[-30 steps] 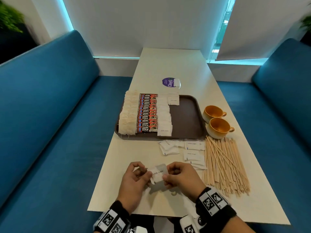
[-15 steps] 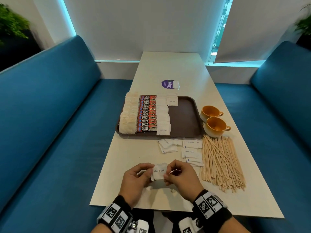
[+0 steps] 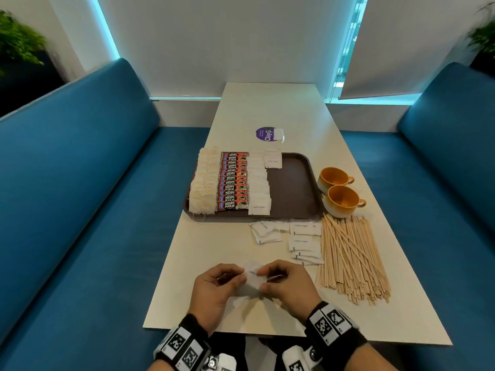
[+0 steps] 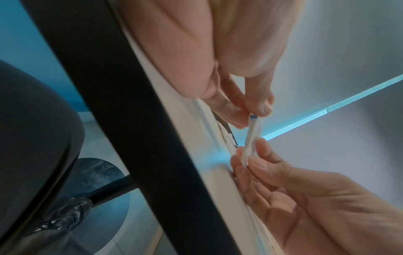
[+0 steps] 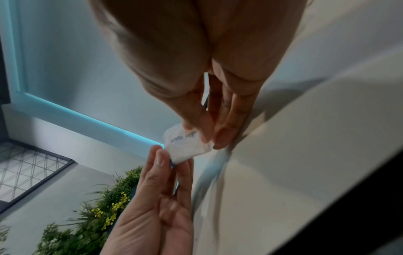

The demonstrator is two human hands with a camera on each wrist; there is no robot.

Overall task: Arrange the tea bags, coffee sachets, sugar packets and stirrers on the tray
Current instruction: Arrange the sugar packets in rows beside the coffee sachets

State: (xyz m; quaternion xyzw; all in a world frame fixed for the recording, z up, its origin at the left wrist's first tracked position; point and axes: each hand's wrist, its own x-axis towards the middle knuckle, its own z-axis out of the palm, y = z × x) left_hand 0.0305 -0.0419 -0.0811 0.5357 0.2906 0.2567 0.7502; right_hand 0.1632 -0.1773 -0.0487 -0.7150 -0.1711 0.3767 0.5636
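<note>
Both hands, left (image 3: pixel 214 290) and right (image 3: pixel 288 286), pinch one sugar packet (image 3: pixel 253 274) in their fingers above the counter (image 3: pixel 203 253) at 6 o'clock, likely straightening it before carrying it to the tray (image 3: pixel 294 188) at 12.

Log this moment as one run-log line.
hands: left and right pinch white paper sugar packet | brown plastic tray: stirrers absent

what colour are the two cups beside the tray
Orange-yellow inside, paler cream on the outside; the cups show best in the head view.
</note>
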